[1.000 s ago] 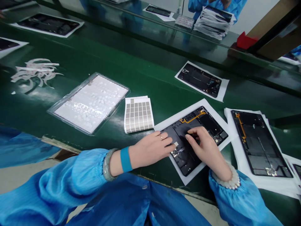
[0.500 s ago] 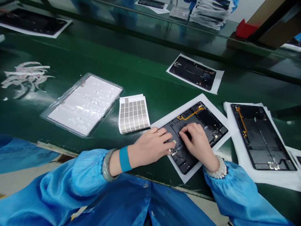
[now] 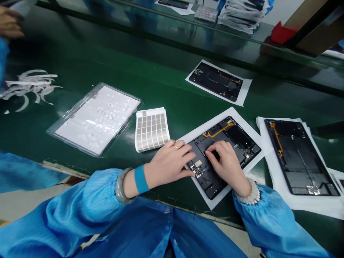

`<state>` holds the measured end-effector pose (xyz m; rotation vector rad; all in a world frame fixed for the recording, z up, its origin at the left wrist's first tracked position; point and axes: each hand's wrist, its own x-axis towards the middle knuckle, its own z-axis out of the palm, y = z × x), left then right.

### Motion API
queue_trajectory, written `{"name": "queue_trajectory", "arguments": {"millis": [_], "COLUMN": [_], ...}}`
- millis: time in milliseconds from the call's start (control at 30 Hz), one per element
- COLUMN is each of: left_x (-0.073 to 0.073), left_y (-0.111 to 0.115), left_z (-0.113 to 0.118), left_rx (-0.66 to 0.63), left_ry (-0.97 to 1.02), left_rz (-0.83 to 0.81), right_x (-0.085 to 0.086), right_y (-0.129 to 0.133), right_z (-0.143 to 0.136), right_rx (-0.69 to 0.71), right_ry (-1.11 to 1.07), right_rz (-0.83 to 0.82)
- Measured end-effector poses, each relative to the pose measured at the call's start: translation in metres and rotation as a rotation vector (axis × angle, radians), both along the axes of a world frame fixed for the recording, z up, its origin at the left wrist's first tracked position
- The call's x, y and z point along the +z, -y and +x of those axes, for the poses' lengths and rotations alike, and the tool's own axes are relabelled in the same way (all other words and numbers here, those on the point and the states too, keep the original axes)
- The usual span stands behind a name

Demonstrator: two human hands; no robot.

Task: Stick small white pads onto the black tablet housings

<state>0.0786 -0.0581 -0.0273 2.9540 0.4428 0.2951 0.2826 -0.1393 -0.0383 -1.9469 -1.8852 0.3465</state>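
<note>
An opened black tablet housing [image 3: 200,145] lies at an angle on a white sheet, with an orange flex cable along its far side. My left hand [image 3: 172,161] is at its left edge, fingers apart and holding nothing, beside a small circuit board [image 3: 197,168] inside the housing. Over the middle of the housing my right hand [image 3: 227,161] is closed, thumb and forefinger pinched. What sits in that pinch, if anything, is too small and dark to name. A sheet of grey square stickers [image 3: 152,130] lies just beyond my left hand.
Left of the stickers lies a clear-edged tray [image 3: 118,134] with a white surface. Curled paper strips [image 3: 34,84] lie farther left, near a co-worker's hand [image 3: 10,23]. Another tablet housing [image 3: 301,157] lies at right on white sheets; one more [image 3: 216,81] is farther back.
My left hand has drawn back a little to the left, uncovering more of the circuit board. The back housing has shifted left. A far-left housing has left view, and a co-worker's hand has appeared there.
</note>
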Motion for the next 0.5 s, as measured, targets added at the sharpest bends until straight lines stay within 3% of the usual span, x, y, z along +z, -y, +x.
{"name": "queue_trajectory", "arguments": {"millis": [200, 333, 433, 500], "left_x": [-0.006, 0.006, 0.026, 0.042], "left_y": [0.008, 0.021, 0.001, -0.032], "left_z": [0.003, -0.006, -0.033, -0.067], "left_rx": [-0.078, -0.075, -0.044, 0.162], "left_ry": [-0.003, 0.020, 0.061, 0.019], "left_rz": [0.027, 0.028, 0.057, 0.055], "right_x": [-0.004, -0.017, -0.034, -0.044], "right_y": [-0.001, 0.004, 0.001, -0.002], "right_z": [0.003, 0.014, 0.029, 0.040], "right_rx": [0.026, 0.096, 0.112, 0.099], "right_ry": [0.000, -0.019, -0.027, -0.034], "right_rz": [0.011, 0.114, 0.162, 0.150]}}
